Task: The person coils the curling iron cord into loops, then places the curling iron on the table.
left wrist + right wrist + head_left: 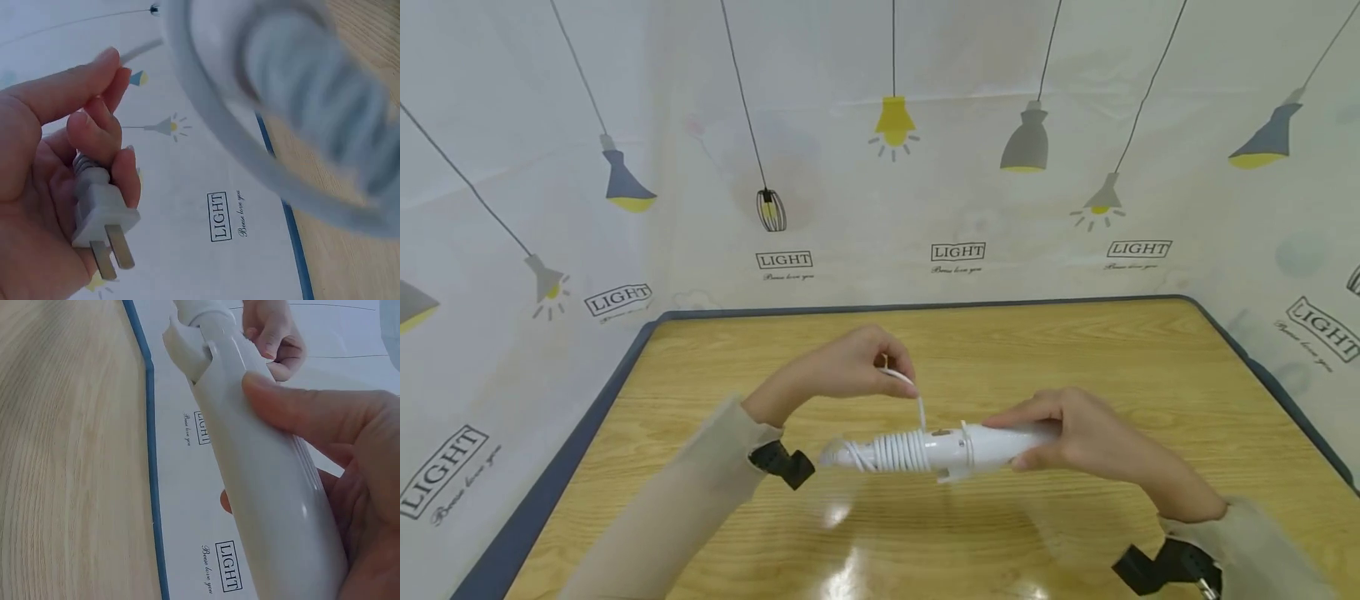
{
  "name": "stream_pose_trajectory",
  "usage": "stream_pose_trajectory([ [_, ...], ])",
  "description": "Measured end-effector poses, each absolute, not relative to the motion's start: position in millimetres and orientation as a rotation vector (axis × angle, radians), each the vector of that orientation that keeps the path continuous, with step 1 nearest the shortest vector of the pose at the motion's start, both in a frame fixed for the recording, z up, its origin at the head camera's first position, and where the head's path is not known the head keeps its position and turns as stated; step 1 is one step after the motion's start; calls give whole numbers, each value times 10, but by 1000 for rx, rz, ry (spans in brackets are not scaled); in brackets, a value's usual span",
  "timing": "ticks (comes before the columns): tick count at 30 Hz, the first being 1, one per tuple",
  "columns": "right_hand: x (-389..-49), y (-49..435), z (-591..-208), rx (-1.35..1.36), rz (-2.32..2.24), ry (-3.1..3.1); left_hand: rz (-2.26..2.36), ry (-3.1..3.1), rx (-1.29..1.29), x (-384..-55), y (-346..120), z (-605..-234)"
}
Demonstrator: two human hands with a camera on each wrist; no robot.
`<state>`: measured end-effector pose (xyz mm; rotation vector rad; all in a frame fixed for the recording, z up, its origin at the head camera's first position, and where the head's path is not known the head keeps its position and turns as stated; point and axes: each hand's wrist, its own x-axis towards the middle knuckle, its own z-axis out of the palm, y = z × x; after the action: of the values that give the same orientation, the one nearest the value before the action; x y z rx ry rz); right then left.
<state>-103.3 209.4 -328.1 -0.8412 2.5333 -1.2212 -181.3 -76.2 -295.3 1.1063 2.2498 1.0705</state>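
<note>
A white wand-shaped electric appliance (1000,446) is held level over the wooden table. Its smooth thick end lies in my right hand (1090,437), thumb along one side and fingers round the other. A curved tab (187,350) juts from its body near the narrower part. White power cord (901,452) is wound in several tight turns round the narrow left part. My left hand (857,367), raised above these turns, pinches the cord's free stretch between thumb and fingertip. Its other fingers curl round the two-pin plug (103,212), whose flat metal prongs stick out past the palm.
The wooden table (737,533) has a dark blue edge strip (850,310). Behind and beside it hangs a pale backdrop (850,50) printed with lamps and LIGHT labels. Black camera mounts (784,464) are strapped at both sleeve cuffs.
</note>
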Motion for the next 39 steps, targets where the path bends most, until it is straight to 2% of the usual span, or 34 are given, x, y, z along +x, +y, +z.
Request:
stream_pose_trajectory([
  [7, -1057, 2004, -3325, -774, -1183, 2701, 1079, 2524, 969, -1588, -676, -2878],
  [12, -1064, 1929, -3370, -653, -1149, 2873, 1249, 2624, 759, -1433, -626, -2918],
  [15, -1070, 1900, -3395, -595, -1139, 2966, 1360, 2660, 716, -1352, -607, -2992],
  [29, -1095, 1911, -3426, -395, -1322, 3099, 1739, 2415, 900, -1127, -537, -3420],
  [39, -1055, 1993, -3349, -358, -1510, 2914, 2028, 2359, 806, -1184, -517, -3639],
])
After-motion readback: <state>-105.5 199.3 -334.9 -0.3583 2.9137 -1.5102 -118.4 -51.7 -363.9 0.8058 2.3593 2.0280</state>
